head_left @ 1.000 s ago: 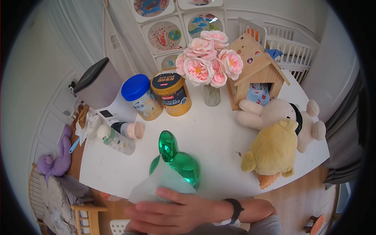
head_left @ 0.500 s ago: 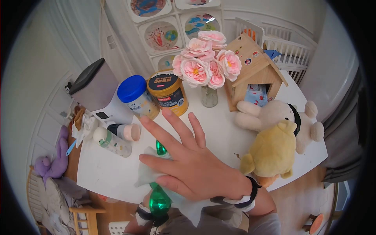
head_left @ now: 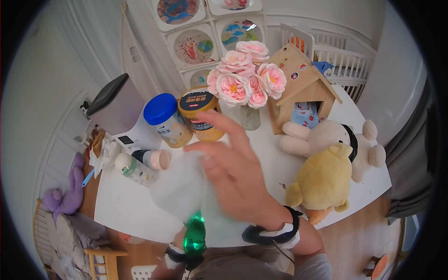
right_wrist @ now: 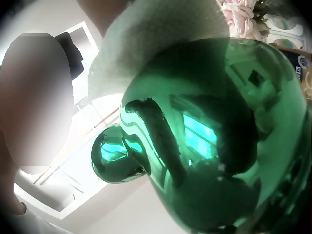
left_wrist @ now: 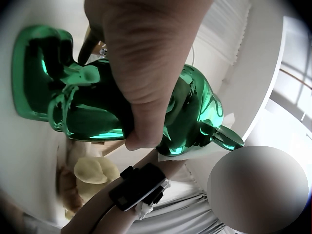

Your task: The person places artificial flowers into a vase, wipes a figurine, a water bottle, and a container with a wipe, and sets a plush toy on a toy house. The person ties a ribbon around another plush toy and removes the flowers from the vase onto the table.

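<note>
A shiny green figure [head_left: 194, 235] is held over the table's front edge by the left hand [head_left: 178, 239], mostly hidden there. The left wrist view shows the left thumb and palm [left_wrist: 146, 68] wrapped round the figure [left_wrist: 92, 117]. Above it, the right hand [head_left: 238, 179] has bent fingers, thumb near the index finger, on a thin pale cloth [head_left: 179, 186]. This blurred cloth hangs left of and below the hand. The right wrist view has the cloth [right_wrist: 161, 44] against the figure's rounded surface [right_wrist: 209, 146]; the right fingers are hidden there.
On the white table [head_left: 121, 205] stand a grey-lidded appliance [head_left: 116, 105], a blue-lidded tub [head_left: 168, 121], a yellow tub [head_left: 200, 102], bottles [head_left: 133, 168] and a flower vase [head_left: 250, 117]. To the right are a wooden house [head_left: 298, 84], a yellow plush [head_left: 324, 175] and a white plush [head_left: 326, 135].
The figure has gone from the tabletop to the front edge, in the left hand. My right hand rose from the front edge; its spread fingers have since bent, and the cloth has swung left.
</note>
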Motion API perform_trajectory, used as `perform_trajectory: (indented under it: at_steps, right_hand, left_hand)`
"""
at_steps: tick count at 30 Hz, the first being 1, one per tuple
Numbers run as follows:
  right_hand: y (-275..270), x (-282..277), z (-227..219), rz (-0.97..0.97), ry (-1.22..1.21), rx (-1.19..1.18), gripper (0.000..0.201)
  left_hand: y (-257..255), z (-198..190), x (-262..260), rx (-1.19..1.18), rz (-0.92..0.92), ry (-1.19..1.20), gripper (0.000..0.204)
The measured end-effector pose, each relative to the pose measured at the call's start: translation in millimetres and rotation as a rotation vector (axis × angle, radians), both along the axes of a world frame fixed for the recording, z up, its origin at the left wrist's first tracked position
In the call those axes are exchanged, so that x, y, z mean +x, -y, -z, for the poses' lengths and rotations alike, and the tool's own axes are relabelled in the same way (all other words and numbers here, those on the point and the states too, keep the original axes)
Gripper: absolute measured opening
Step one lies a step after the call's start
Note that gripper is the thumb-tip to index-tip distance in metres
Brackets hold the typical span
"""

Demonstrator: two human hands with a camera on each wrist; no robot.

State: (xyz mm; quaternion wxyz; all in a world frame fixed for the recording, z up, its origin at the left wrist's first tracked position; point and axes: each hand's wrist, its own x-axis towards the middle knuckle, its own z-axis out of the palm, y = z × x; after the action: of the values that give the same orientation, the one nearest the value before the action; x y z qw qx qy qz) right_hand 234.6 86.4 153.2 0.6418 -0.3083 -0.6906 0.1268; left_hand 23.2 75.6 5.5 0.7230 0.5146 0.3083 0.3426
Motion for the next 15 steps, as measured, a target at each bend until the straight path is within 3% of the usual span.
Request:
perform_trajectory:
  at_steps: [4,7,11,13,15]
  right_hand:
    - [12.0,11.0,-7.9,0.374,-0.488,0.102,0.025]
    - [29.5,22.1,-11.7,0.487,-0.613,-0.007,0.024]
    - [23.1,23.1,-11.8,0.455,-0.548,0.131,0.019]
    - [21.6,23.2,-11.3,0.508,-0.122,-0.058,0.018]
    - [10.9,21.0,-0.4,0.570,-0.056,-0.032,0.014]
  left_hand:
    - [1.0,0.0,-3.2,0.015,-0.036,0.016,0.057]
    - [0.5,1.3,-0.4,0.017,-0.045,0.031,0.057]
    - [0.2,2.2,1.4,0.023,-0.055,0.044,0.058]
    - [0.6,2.1,0.2,0.027,-0.066,0.048,0.058]
    - [1.1,1.7,-0.2,0.033,-0.077,0.052,0.058]
